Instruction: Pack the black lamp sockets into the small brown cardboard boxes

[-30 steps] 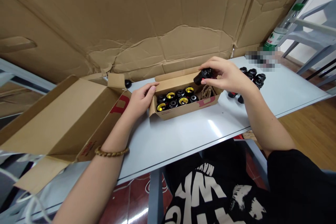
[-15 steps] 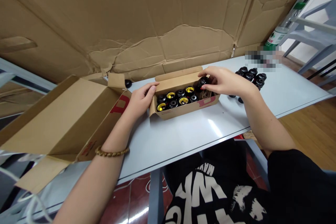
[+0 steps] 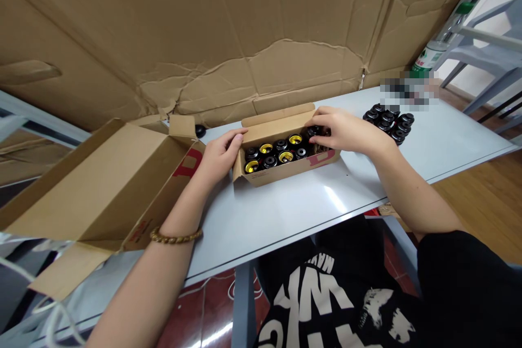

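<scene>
A small open cardboard box (image 3: 281,174) stands on the white table, with black round parts set in rows inside. Some parts show a yellow ringed hollow end, such as this part (image 3: 286,157); others, like this part (image 3: 269,162), show a stepped black end. At the box's left end, my left hand (image 3: 222,155) grips the corner between thumb and fingers. My right hand (image 3: 336,128) reaches into the right end, its fingers closed round a black round part (image 3: 313,131), mostly covered by them. Brown crumpled material shows beneath it.
Several more black parts (image 3: 385,119) stand grouped on the table (image 3: 285,217) to the right. A larger open carton (image 3: 101,185) is at the left. Behind rises a cardboard wall (image 3: 244,22). A green-capped bottle (image 3: 432,54) stands far right.
My right hand has lowered the black part deeper into the box's right end and shifted slightly left. My left hand stays at the box's left corner.
</scene>
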### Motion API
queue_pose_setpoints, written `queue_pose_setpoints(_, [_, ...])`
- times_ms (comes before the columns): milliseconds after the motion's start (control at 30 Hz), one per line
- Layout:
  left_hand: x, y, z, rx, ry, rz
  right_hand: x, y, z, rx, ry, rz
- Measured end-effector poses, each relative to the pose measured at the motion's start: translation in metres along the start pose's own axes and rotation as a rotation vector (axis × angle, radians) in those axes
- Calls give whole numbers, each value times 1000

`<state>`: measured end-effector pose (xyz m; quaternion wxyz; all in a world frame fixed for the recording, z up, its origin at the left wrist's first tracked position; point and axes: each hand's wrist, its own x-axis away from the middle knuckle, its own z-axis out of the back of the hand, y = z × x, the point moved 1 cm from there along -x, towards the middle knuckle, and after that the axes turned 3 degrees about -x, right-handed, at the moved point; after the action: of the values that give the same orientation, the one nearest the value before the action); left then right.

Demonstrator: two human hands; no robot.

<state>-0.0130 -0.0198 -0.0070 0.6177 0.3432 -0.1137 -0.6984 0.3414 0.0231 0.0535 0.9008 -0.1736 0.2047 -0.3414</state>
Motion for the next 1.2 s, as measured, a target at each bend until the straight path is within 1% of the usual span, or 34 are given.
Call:
queue_pose_setpoints(100, [0,-1,-1,-4,6,-4,1,-6,-2,47,-24,7])
queue_pose_setpoints(267, [0,-2,-1,0,2,-10,2,-14,-5,184,9,-43])
queue_pose_setpoints(433, [0,1,0,1,-9,-16,2,-17,-4,206,-22,-63])
queue_pose_setpoints(633, [0,1,0,-1,-3,-16,2,-19,-4,247,-9,-80])
queue_pose_setpoints(833, [0,3,1,-12,-19,-14,3,-18,-5,300,35,-81])
queue_pose_setpoints(933, [0,5,2,-10,-24,-9,2,-21,-8,330,0,-103])
queue_pose_setpoints(1033, [-1,6,2,0,-23,-8,0,-23,-9,308,-44,-92])
queue_pose_setpoints(1200, [-1,5,2,2,-14,-13,-2,-19,-9,232,-46,-60])
